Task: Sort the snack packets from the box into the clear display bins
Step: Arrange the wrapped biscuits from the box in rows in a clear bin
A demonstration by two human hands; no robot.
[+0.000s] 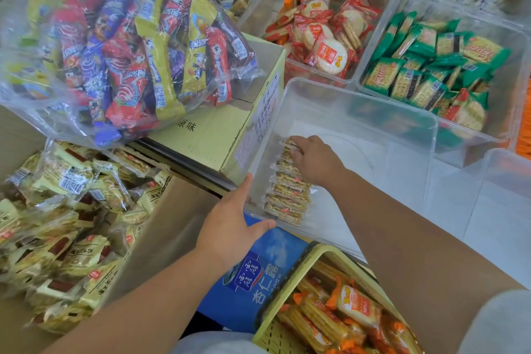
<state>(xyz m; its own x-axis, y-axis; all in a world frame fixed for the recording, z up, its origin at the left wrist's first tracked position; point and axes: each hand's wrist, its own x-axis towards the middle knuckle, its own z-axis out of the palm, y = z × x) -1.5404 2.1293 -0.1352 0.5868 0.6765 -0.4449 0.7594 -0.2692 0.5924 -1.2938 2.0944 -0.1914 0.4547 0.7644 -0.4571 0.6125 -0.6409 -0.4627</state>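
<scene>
A cardboard box [161, 227] at the lower left holds many pale yellow snack packets [71, 210]. In the middle stands a clear display bin [402, 135]. A row of the same yellow packets [287, 195] stands on edge along the bin's left wall. My right hand [313, 161] reaches into the bin and rests on the far end of that row, fingers curled over the top packets. My left hand [232, 221] holds the bin's near left corner, thumb along the front rim.
A big clear bag of red, purple and yellow snacks [120, 46] lies on a yellow carton [224, 135]. Behind are bins of red rice crackers [319, 31] and green crackers [431, 66]. A yellow basket [298, 273] with orange packets sits near me, on a blue carton [253, 282].
</scene>
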